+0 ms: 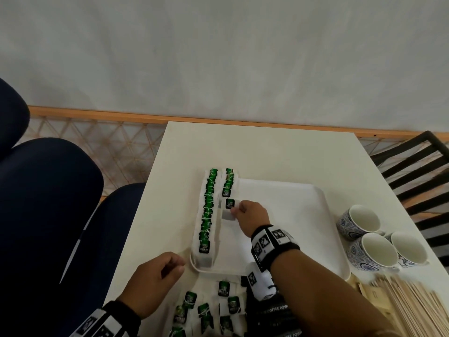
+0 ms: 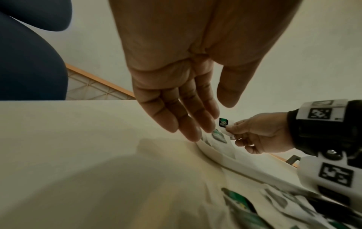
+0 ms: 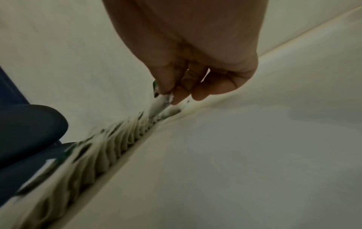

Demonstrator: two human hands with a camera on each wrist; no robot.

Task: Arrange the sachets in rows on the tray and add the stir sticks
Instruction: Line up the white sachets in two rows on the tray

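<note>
Loose green-labelled white tea sachets (image 1: 206, 310) lie at the surface's near edge. Left hand (image 1: 151, 279) hovers relaxed, empty. Right hand (image 1: 251, 215) pinches one sachet (image 1: 230, 203) over the white plastic tray (image 1: 315, 239); overlap it evenly onto the second row (image 1: 228, 182).

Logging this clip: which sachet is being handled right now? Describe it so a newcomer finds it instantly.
On the white tray, find the shorter second row of sachets. At its near end the right hand pinches one green-label sachet. Unlike its overlapped neighbours, it stands apart.
</note>
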